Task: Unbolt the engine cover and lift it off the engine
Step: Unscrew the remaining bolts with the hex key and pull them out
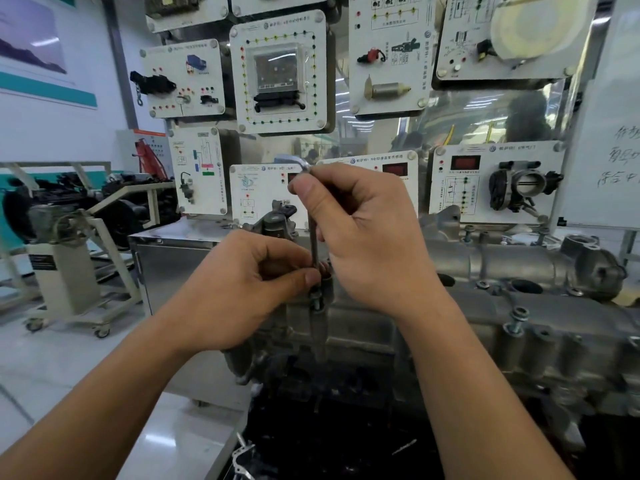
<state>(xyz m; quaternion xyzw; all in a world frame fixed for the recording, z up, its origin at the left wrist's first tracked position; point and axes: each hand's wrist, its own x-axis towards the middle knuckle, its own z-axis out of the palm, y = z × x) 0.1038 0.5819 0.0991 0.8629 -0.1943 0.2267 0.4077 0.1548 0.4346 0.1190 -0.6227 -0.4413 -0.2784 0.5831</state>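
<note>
A grey cast-metal engine cover [491, 261] lies across the engine from the centre to the right. A slim L-shaped key wrench [314, 244] stands upright over a bolt [317, 303] at the cover's left end. My right hand [367, 230] grips the wrench near its bent top. My left hand [249, 289] pinches the lower shaft just above the bolt. Another bolt [516, 322] stands raised out of the cover's near edge on the right, and more bolts [468, 232] stick up along the far edge.
A board of white sensor panels [278, 72] rises just behind the engine. A throttle body panel [495, 183] hangs at the right, next to a whiteboard [609, 133]. Another engine on a wheeled stand [69, 244] is at the left. A steel cabinet [173, 268] stands behind my left hand.
</note>
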